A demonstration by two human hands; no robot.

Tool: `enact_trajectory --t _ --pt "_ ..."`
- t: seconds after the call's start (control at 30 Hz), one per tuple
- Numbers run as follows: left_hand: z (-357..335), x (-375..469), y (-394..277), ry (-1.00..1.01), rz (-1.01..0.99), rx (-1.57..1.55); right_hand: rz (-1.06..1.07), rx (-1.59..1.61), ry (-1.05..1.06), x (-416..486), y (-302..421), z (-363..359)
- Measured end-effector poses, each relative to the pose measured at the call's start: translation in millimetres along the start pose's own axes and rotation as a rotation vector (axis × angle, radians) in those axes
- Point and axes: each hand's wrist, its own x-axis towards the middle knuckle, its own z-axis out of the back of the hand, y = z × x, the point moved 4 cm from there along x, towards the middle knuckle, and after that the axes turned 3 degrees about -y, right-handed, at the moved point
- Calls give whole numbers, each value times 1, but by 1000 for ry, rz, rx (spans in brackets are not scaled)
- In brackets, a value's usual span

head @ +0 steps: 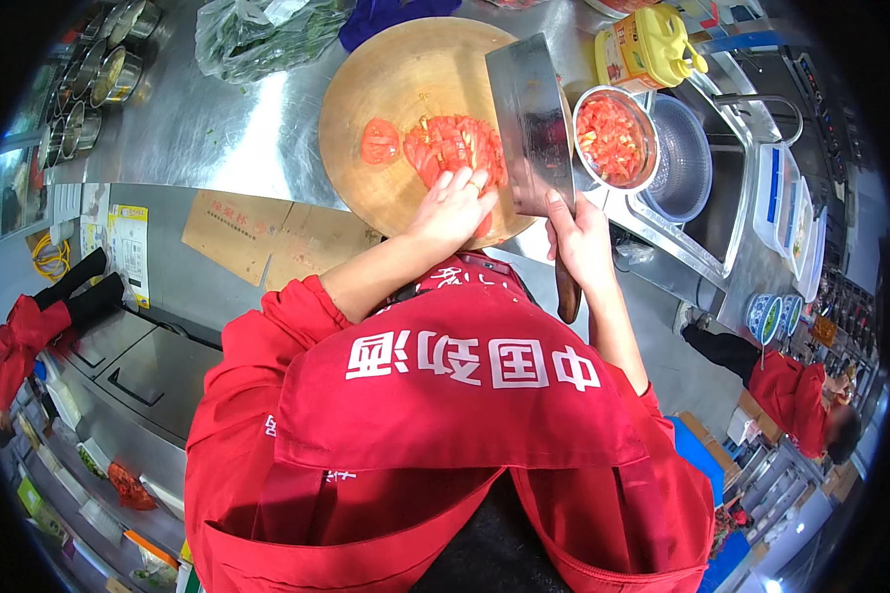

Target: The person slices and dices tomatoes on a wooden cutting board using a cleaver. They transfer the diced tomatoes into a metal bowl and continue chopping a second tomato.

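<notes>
On a round wooden chopping block [386,70] lies a heap of sliced tomato [452,148], with one sliced tomato piece [380,141] apart to its left. My left hand [456,204] rests on the near side of the heap, its fingers spread a little over the slices. The wooden handle of a cleaver [538,111] is in my right hand [578,233]; its broad blade stands at the right side of the heap, over the block's right edge. Just right of the blade, a round metal bowl [650,159] holds chopped tomato [608,139].
A blue-grey plastic colander [686,159] sits beside the bowl, near a sink [727,207]. Behind them is a yellow plastic jug [634,48]. Bagged greens [259,37] lie at the back left of the steel counter [185,111]. Two other people [786,400] are farther off, one on each side.
</notes>
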Motion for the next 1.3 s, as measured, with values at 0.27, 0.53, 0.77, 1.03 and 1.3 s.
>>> enact_trajectory --t 0.27,0.53,0.77,1.03,1.3 --pt "35 -41 43 -363 105 -243 -35 -83 23 -8 -4 11" --pt "25 -92 83 -391 347 -229 171 -418 193 -15 7 1" --pt "11 -74 66 -362 201 -92 309 -701 339 -22 6 -11" --pt "22 -94 88 -373 315 -184 332 -776 403 -29 1 -21" --pt "8 -89 69 -526 271 -152 427 -850 362 -31 -20 -35"
